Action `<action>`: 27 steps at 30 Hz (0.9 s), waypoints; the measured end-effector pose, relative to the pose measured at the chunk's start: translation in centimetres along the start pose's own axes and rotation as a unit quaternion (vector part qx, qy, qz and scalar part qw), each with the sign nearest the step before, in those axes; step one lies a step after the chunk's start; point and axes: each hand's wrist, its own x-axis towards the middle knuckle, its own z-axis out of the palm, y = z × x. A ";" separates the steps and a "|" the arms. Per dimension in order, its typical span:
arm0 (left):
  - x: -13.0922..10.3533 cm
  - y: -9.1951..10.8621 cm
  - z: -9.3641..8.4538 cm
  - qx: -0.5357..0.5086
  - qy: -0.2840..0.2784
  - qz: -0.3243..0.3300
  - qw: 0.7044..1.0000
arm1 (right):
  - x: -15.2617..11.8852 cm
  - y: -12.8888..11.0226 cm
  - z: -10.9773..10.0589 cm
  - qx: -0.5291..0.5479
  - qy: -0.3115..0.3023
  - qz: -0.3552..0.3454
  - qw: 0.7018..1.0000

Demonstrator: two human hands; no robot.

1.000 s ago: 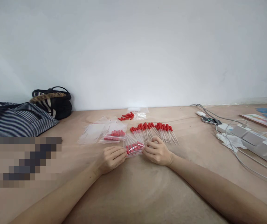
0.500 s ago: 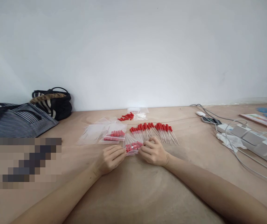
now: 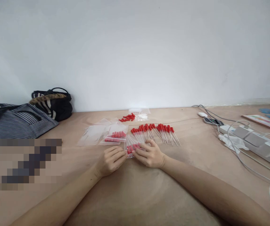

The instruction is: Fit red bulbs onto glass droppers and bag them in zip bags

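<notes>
A clear zip bag [image 3: 130, 139] with several red-bulbed droppers inside lies between my hands, its mouth toward me. My left hand [image 3: 111, 160] pinches the left end of the bag's mouth. My right hand [image 3: 150, 154] has its fingers closed on the mouth edge nearer the middle, covering the right part of the bag. Just beyond, loose droppers [image 3: 165, 131] with red bulbs and clear stems lie in a fanned row. To the left rests a filled bag of droppers [image 3: 117, 135], beside flat clear bags [image 3: 92, 133].
Red rubber bulbs [image 3: 128, 117] and clear tubes [image 3: 142, 116] lie near the wall. On the right are a power strip [image 3: 264, 153] with chargers, cables, a phone-like device [image 3: 213, 121] and a colourful board [image 3: 264, 121]. Striped [image 3: 21, 122] and black [image 3: 59, 106] bags stand at left.
My right hand has slid left along the bag's mouth, toward my left hand. My left hand stays at the left end of the bag.
</notes>
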 end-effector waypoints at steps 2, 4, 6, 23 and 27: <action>-0.1 0.0 0.0 0.005 -0.002 0.001 1.000 | 0.1 -0.1 0.2 0.008 -0.010 -0.010 1.000; -0.1 0.0 0.0 0.008 -0.006 -0.001 1.000 | 0.1 -0.2 0.3 0.014 -0.014 -0.015 1.000; -0.1 0.0 0.0 0.011 -0.005 -0.001 1.000 | 0.3 -0.3 0.4 0.011 -0.011 -0.008 1.000; 0.3 0.3 -0.2 0.017 -0.022 0.017 0.999 | 1.1 -0.7 0.4 0.021 0.020 -0.016 0.999; 0.4 0.5 -0.2 0.034 -0.005 -0.003 0.999 | 1.3 -0.8 0.2 0.009 0.016 0.005 1.000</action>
